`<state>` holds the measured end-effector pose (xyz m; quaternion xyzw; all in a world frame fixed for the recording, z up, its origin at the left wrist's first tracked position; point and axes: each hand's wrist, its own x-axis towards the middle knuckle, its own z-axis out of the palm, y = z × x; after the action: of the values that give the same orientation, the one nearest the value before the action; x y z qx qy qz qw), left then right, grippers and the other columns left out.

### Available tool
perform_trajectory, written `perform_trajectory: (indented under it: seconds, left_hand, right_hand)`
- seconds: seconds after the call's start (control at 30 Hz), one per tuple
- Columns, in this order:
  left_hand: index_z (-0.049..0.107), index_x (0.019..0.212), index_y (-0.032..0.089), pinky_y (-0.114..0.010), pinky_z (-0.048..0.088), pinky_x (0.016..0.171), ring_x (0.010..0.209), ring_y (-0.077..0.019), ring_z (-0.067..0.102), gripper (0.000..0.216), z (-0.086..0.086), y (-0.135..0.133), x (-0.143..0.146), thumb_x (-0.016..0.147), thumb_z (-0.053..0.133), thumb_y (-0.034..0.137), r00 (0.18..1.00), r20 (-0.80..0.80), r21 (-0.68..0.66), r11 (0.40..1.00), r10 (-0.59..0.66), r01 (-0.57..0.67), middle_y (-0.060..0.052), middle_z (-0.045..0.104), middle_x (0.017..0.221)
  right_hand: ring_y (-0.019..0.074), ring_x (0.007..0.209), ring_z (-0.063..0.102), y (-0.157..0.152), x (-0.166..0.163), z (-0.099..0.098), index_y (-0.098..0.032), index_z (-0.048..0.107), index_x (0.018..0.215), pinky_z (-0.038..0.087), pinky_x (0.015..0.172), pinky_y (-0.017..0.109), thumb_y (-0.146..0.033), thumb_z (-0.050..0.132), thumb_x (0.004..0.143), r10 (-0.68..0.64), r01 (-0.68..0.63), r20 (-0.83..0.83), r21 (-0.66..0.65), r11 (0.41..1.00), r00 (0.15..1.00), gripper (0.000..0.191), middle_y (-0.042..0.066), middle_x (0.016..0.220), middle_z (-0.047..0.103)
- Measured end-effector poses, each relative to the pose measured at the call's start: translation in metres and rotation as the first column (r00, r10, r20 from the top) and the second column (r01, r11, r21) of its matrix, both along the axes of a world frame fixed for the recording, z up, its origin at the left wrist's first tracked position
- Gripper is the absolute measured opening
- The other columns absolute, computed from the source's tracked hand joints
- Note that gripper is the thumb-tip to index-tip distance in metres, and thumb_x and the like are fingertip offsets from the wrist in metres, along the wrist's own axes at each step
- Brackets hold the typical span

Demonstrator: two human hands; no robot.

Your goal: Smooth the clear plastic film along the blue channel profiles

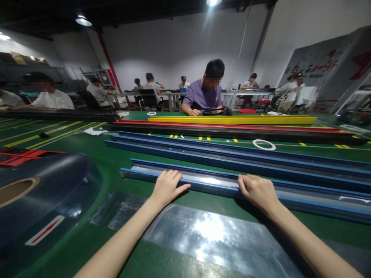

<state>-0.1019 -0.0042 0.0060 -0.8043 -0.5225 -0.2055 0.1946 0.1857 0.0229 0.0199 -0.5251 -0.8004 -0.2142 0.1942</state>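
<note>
A long blue U-shaped channel (pixel 208 180) lies across the green table just in front of me. My left hand (pixel 166 188) rests over it near its left end, fingers curled over the channel and thumb stretched along the near edge. Farther right, my right hand (pixel 258 192) is closed on the same channel, its fingertips partly hidden. A strip of clear, shiny plastic film (pixel 232 235) lies flat on the table below my hands. Parallel to the held channel, another blue channel (pixel 185 152) lies right behind it.
At left lies a big roll of clear film (pixel 58 185) with a cardboard core. Beyond the blue channels are black-and-red channels (pixel 232 130), a yellow channel (pixel 232 120) and a white tape ring (pixel 264 144). A person in purple (pixel 203 94) sits opposite; several others work behind.
</note>
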Motion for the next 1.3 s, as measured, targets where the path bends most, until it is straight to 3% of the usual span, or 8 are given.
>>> perform_trajectory:
  seconds: [0.33, 0.63, 0.8, 0.9, 1.1, 1.3]
  left_hand:
    - [0.052, 0.067, 0.017, -0.026, 0.034, 0.062, 0.067, -0.0149, 0.051, 0.038, 0.007, -0.003, -0.012, 0.081, 0.038, 0.05, 0.999, -0.038, -0.028, 1.0, 0.006, -0.007, -0.002, 0.057, 0.068]
    - [0.052, 0.073, 0.017, -0.028, 0.035, 0.066, 0.071, -0.0163, 0.051, 0.034, 0.007, -0.007, -0.043, 0.083, 0.038, 0.046, 0.999, -0.031, -0.103, 0.994, 0.045, -0.048, -0.003, 0.057, 0.073]
    - [0.053, 0.08, 0.016, -0.03, 0.034, 0.071, 0.077, -0.0175, 0.05, 0.032, 0.003, -0.009, -0.049, 0.082, 0.04, 0.045, 0.999, 0.006, -0.114, 0.993, 0.035, -0.034, -0.003, 0.058, 0.079]
    - [0.052, 0.081, 0.016, -0.031, 0.034, 0.071, 0.077, -0.0178, 0.05, 0.032, 0.001, -0.009, -0.049, 0.082, 0.04, 0.046, 0.999, 0.019, -0.117, 0.993, 0.034, -0.031, -0.003, 0.058, 0.079]
    - [0.052, 0.076, 0.016, -0.03, 0.033, 0.068, 0.074, -0.0173, 0.049, 0.033, 0.0, -0.008, -0.046, 0.083, 0.038, 0.045, 0.998, 0.016, -0.09, 0.995, 0.052, -0.051, -0.003, 0.057, 0.075]
    - [0.051, 0.074, 0.016, -0.031, 0.033, 0.068, 0.074, -0.018, 0.049, 0.033, -0.002, -0.008, -0.045, 0.083, 0.038, 0.045, 0.998, 0.029, -0.083, 0.995, 0.063, -0.061, -0.003, 0.057, 0.074]
  right_hand:
    - [0.0116, 0.045, 0.05, 0.002, 0.012, -0.004, -0.017, 0.054, 0.049, 0.021, 0.046, 0.025, -0.037, 0.026, 0.084, 0.028, -0.028, 0.003, -0.014, 1.0, 1.0, 0.049, 0.004, 0.05, 0.057]
    - [0.0149, 0.056, 0.056, 0.001, 0.013, 0.006, -0.019, 0.052, 0.056, 0.029, 0.05, 0.024, -0.04, 0.022, 0.086, 0.062, -0.059, -0.001, -0.297, 0.953, 0.998, 0.047, 0.003, 0.06, 0.06]
    - [0.0172, 0.063, 0.059, 0.0, 0.01, 0.013, -0.021, 0.055, 0.064, 0.033, 0.053, 0.025, -0.042, 0.024, 0.085, 0.044, -0.037, 0.007, -0.444, 0.895, 0.999, 0.043, 0.003, 0.067, 0.063]
    - [0.016, 0.063, 0.057, -0.001, -0.003, 0.019, -0.021, 0.053, 0.067, 0.035, 0.054, 0.025, -0.042, 0.024, 0.086, 0.114, -0.091, 0.017, -0.482, 0.871, 0.993, 0.04, 0.003, 0.068, 0.061]
    - [0.016, 0.073, 0.054, -0.003, -0.056, 0.034, -0.019, 0.055, 0.082, 0.04, 0.066, 0.028, -0.037, 0.023, 0.088, 0.367, -0.32, 0.005, -0.481, 0.816, 0.93, 0.037, 0.006, 0.079, 0.058]
    - [0.0182, 0.083, 0.052, -0.001, -0.105, 0.035, -0.016, 0.056, 0.09, 0.041, 0.075, 0.031, -0.036, 0.03, 0.087, 0.531, -0.477, -0.018, -0.467, 0.745, 0.847, 0.033, 0.008, 0.088, 0.058]
